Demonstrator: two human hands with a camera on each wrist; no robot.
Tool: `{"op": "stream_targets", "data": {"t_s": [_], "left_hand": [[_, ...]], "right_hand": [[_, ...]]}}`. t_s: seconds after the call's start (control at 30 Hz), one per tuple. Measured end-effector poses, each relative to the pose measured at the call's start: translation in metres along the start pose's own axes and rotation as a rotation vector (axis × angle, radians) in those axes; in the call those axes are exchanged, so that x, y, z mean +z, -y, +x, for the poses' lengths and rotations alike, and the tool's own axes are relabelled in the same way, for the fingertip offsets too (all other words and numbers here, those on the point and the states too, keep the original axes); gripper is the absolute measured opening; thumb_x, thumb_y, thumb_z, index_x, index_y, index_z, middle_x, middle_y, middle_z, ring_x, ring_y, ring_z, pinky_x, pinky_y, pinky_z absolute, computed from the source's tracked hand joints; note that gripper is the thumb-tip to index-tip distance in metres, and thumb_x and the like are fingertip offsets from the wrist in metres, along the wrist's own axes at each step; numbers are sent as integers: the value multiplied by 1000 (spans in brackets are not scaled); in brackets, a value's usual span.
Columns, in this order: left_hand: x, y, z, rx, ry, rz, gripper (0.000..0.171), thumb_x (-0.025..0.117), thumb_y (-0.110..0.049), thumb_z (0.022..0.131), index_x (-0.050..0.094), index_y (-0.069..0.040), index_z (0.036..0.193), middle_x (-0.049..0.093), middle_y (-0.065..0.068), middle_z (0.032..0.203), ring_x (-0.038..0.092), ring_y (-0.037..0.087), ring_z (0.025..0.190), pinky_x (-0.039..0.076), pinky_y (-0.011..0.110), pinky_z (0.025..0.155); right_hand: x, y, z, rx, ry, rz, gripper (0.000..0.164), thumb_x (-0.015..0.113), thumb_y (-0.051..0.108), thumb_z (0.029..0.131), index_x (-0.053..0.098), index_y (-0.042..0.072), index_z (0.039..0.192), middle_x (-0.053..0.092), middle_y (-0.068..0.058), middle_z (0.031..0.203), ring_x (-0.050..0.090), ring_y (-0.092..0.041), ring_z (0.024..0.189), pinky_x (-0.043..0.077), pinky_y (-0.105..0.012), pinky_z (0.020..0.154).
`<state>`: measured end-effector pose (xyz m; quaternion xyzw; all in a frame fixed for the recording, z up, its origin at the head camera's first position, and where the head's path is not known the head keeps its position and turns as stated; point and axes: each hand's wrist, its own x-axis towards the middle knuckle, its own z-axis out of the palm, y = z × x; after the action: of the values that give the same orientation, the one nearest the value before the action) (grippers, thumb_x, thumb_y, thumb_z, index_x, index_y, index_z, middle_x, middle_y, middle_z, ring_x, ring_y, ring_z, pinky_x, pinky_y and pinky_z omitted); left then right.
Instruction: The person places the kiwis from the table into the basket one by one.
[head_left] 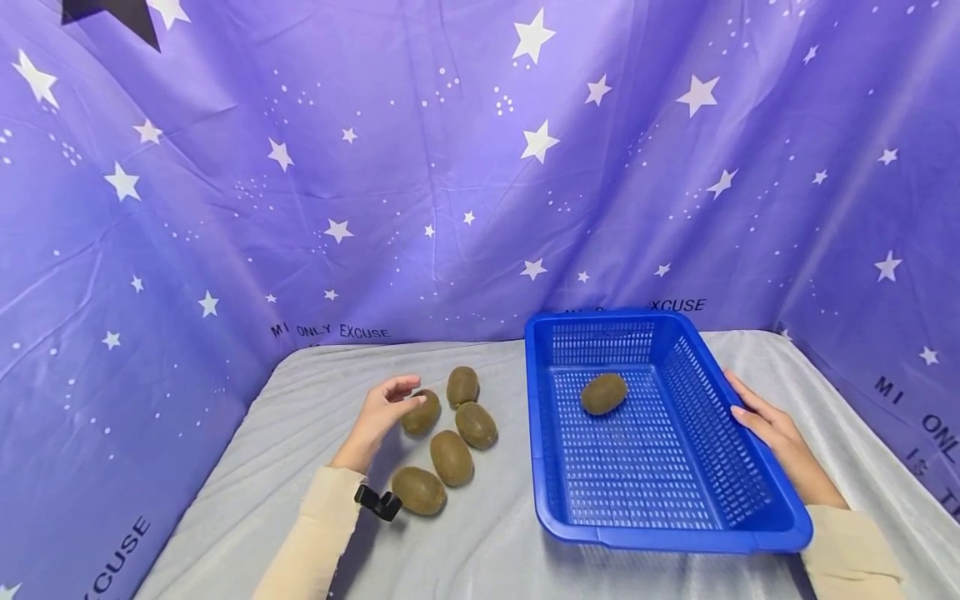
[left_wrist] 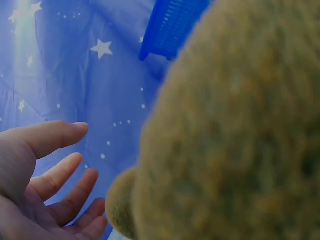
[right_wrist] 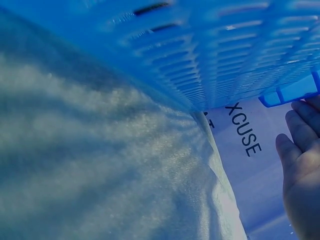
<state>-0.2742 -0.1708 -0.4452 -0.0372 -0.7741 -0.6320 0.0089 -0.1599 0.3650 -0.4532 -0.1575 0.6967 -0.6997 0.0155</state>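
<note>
My left hand (head_left: 384, 412) reaches over the pale cloth with thumb and fingers spread, right at a brown kiwi (head_left: 422, 414). Nothing is gripped in it. More kiwis lie close by: the back one (head_left: 462, 386), a right one (head_left: 476, 425), a middle one (head_left: 452, 458) and a front one (head_left: 418, 490) by the wrist. A kiwi (left_wrist: 240, 130) fills much of the left wrist view. On the right, my right hand (head_left: 776, 437) holds the long rim of a blue plastic basket (head_left: 536, 450), fingers (right_wrist: 300, 127) under it. A single kiwi (head_left: 604, 393) lies inside.
A grey-white cloth (head_left: 495, 533) covers the table. Purple star-printed curtains (head_left: 420, 208) close off the back and both sides. The basket's back end stands close to the rear curtain. A black wrist strap piece (head_left: 378, 502) is on the left sleeve.
</note>
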Motion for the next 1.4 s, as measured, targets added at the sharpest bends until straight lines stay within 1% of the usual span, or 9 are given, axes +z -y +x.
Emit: {"op": "stream_targets", "data": {"t_s": [0.13,0.23,0.5,0.7,0.83,0.93,1.07,1.2,1.4], "left_hand": [[-2,7,1,-29,3,10,46,69,0,79,55,10,121,56,25,122,51,35,113,41,23,90],[-3,11,1,-42,8,-3,47,68,1,78,54,10,122,54,27,125,52,34,113,42,18,86],[-9,27,9,-79,-13,-72,51,67,3,79,51,10,127,51,27,130,52,28,113,43,14,83],[-13,36,9,-122,16,-78,54,66,2,81,47,9,131,50,25,131,48,28,117,41,13,85],[-13,41,11,-148,56,-59,56,67,2,81,47,7,133,53,21,129,50,21,112,39,19,92],[-13,41,12,-165,80,-51,57,67,2,80,47,5,134,55,17,125,52,16,107,38,22,93],[-12,40,12,-172,80,-62,57,67,2,79,47,6,132,57,13,118,52,12,99,42,20,87],[-11,37,11,-181,61,-70,54,67,3,79,49,9,129,58,16,119,53,11,96,44,16,81],[-9,34,10,-175,28,-66,53,68,2,78,50,10,127,58,19,121,56,7,89,45,14,78]], "right_hand": [[-1,0,0,7,-2,4,53,28,10,103,8,19,152,42,23,136,58,-6,108,54,-32,76],[-1,-1,-1,17,-4,4,54,28,11,103,8,20,152,42,23,136,58,-6,107,54,-33,76],[-1,-1,-1,9,7,30,54,27,9,103,7,19,152,43,21,137,58,-8,108,55,-34,77],[0,-1,-1,9,-3,0,53,28,10,103,8,18,152,41,23,137,57,-5,109,54,-32,77],[-1,-1,0,8,-1,5,53,27,10,103,8,18,152,42,22,137,58,-6,108,54,-33,76],[-1,0,0,7,8,25,53,27,10,103,7,18,152,43,21,137,58,-8,108,55,-35,76],[0,0,0,5,10,35,53,26,9,103,8,18,152,44,21,137,58,-8,108,54,-34,77],[0,0,0,6,10,22,53,26,10,103,8,18,152,42,21,137,58,-7,109,54,-34,77],[0,-1,-1,9,9,19,53,26,10,103,7,19,152,41,22,138,57,-6,109,54,-34,77]]}}
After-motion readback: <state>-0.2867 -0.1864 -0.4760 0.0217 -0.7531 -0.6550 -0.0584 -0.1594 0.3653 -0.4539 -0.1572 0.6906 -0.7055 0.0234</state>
